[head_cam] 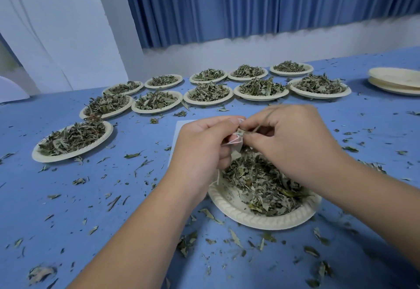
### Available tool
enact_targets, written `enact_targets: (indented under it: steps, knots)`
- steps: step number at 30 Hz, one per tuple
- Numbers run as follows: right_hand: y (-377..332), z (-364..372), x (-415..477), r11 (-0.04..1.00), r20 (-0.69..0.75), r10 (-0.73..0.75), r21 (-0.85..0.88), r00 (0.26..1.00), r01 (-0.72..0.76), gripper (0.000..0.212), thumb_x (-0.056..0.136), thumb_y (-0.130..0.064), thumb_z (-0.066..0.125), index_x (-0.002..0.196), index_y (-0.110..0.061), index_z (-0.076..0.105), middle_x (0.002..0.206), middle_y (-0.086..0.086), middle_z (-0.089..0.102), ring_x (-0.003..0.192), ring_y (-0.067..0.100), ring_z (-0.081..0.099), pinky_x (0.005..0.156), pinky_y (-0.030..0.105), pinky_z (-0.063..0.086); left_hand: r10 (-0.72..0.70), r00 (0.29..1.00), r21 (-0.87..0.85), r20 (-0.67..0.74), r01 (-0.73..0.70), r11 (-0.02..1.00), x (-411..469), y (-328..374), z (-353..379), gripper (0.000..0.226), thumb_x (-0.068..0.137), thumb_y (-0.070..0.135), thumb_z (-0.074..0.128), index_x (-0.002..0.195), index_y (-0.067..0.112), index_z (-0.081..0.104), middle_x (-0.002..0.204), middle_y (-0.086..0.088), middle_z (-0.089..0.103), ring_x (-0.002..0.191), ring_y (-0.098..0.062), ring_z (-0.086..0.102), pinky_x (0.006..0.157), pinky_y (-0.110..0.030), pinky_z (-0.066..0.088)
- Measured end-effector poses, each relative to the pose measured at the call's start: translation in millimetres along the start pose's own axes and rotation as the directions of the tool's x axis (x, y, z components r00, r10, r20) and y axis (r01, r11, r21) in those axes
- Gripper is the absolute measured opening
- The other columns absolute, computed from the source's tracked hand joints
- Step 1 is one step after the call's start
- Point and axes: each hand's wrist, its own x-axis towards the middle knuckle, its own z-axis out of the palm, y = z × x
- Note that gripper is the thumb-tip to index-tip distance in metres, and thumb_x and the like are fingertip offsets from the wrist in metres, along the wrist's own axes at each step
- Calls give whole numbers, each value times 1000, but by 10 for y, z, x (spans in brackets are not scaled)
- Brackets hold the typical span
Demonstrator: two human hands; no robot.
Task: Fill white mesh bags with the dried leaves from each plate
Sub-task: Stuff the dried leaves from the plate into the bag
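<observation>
1. The left hand (202, 145) and right hand (293, 138) are hiding most of the white mesh bag (236, 146); only a crumpled corner and strings are showing.
2. Both hands are curling their fingers, pinching the bag's top from either side.
3. The bag is hanging between the hands, just above the dried leaves (261, 182) on the nearest plate (261, 219).
4. More leaf-filled plates (159, 111) are sitting behind on the blue table (68, 198).
</observation>
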Motion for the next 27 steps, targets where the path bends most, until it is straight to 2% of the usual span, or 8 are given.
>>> enact_targets:
  steps: [3,8,12,15,18,20,23,27]
  knots:
    - [19,-39,-26,992,54,-7,129,999,0,28,76,-12,78,92,-36,75,73,-17,69,71,0,63,67,13,49,9,1000,-26,-17,-9,1000,11,5,-16,17,93,8,56,97,1,71,48,4,47,36,-5,25,35,-15,23]
    - [58,-11,11,954,40,34,296,999,-44,26,70,-7,82,74,-31,73,66,-17,68,55,-5,57,55,6,41,-15,1000,-53,-12,14,999,2,12,-9,17,94,6,54,93,0,70,47,2,48,34,-5,24,34,-15,24]
    - [135,-10,62,943,24,101,318,995,-103,27,62,-26,84,83,-31,67,77,-12,63,59,-1,49,57,11,42,-48,999,-125,7,49,991,-3,50,-8,17,94,6,53,95,-1,68,45,4,47,34,-3,23,32,-14,22]
    - [178,-34,100,907,154,157,367,975,-204,39,61,-36,80,97,-35,66,91,-12,65,64,1,54,61,19,49,-72,997,-188,39,78,979,-12,71,-4,16,94,6,52,93,1,67,45,5,47,34,-3,22,32,-15,19]
    - [175,-58,119,852,351,109,449,930,-269,25,73,-32,77,97,-33,72,84,-12,71,60,1,58,55,17,49,-85,995,-230,59,97,968,-13,72,-4,19,95,6,52,87,2,69,47,4,44,34,-3,22,31,-15,19]
    - [173,-55,140,766,421,85,553,903,-329,25,69,-30,74,94,-27,75,83,-4,72,64,6,60,56,20,51,-88,994,-243,64,101,965,-14,77,-7,21,95,6,52,83,4,70,48,4,43,33,-3,22,31,-15,20]
    - [143,-64,201,676,447,118,618,887,-401,30,61,-24,76,89,-15,76,75,2,69,63,10,61,54,21,51,-67,996,-217,57,78,973,-17,93,-17,20,94,6,53,86,3,70,49,4,42,34,-3,22,32,-15,20]
    - [85,-31,270,760,408,207,506,889,-409,15,68,-7,78,83,-9,75,69,5,67,58,16,57,51,22,49,30,1000,10,6,-30,1000,-44,99,-5,19,94,8,55,93,3,73,45,6,42,34,-5,24,36,-15,23]
